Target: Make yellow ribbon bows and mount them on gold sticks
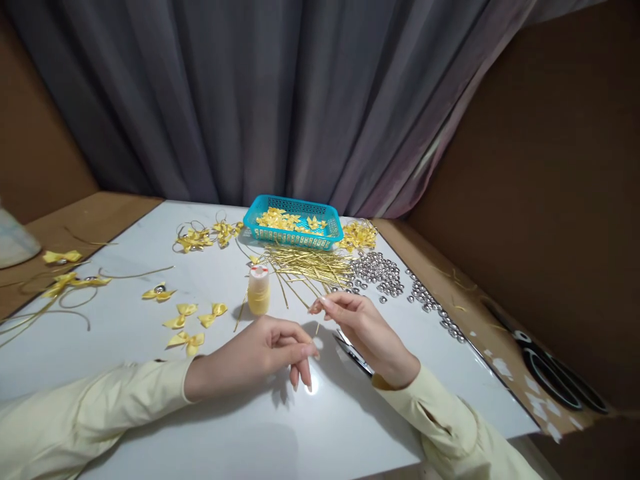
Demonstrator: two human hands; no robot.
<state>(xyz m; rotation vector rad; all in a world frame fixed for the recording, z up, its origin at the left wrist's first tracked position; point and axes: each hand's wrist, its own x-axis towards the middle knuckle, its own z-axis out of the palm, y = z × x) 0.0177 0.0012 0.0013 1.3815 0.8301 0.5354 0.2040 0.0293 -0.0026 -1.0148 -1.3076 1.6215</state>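
Observation:
A short piece of thin gold wire (318,328) shows between my two hands. My left hand (280,350) is pinched at the wire's lower end, its other fingers bent down over the white board. My right hand (363,327), a little higher and to the right, has its thumb and fingertips together near the upper end; what they hold is too small to make out. Under my right hand lies a dark-handled metal tool (353,353), partly hidden. A small bottle with yellow contents (259,291) stands behind my left hand. Yellow bows (187,342) lie to the left.
Behind the hands are a pile of gold wires (310,263), a blue basket (337,233) with yellow bows and silver beads (380,270). Wired bows (195,238) lie at the back left. Black-handled scissors (550,377) and white scraps are on the brown surface at the right.

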